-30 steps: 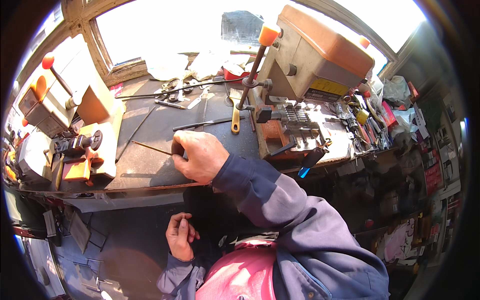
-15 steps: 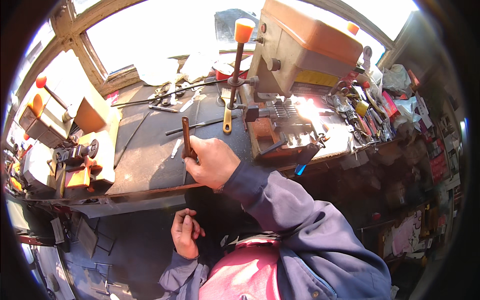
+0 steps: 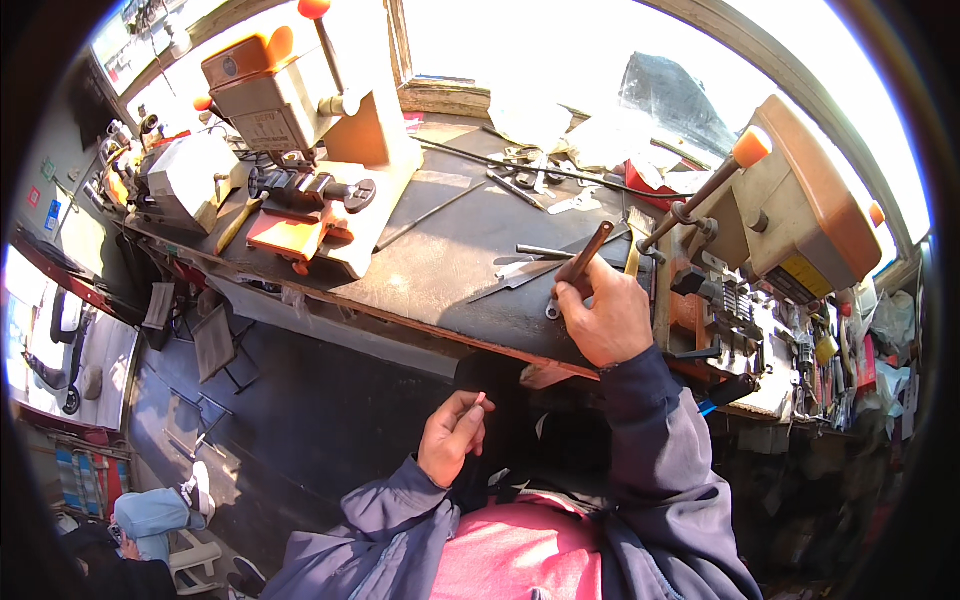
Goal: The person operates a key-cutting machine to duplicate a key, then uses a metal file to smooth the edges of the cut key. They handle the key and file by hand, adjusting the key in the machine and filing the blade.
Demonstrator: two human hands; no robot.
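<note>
Two hands apart: right hand (image 3: 607, 318) grips brown rod (image 3: 588, 250); left hand (image 3: 453, 437) seems curled closed.

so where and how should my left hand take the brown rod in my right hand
Probably by the exposed far stretch of the brown rod, pinched from the left: it sticks out past the right hand, uncovered there, while that hand covers its near part, and the left hand is on that side.

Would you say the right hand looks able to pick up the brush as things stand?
Probably not straight away: the brush lies close beyond the right hand, but that hand grips a brown rod, which would likely need setting down first.
</note>
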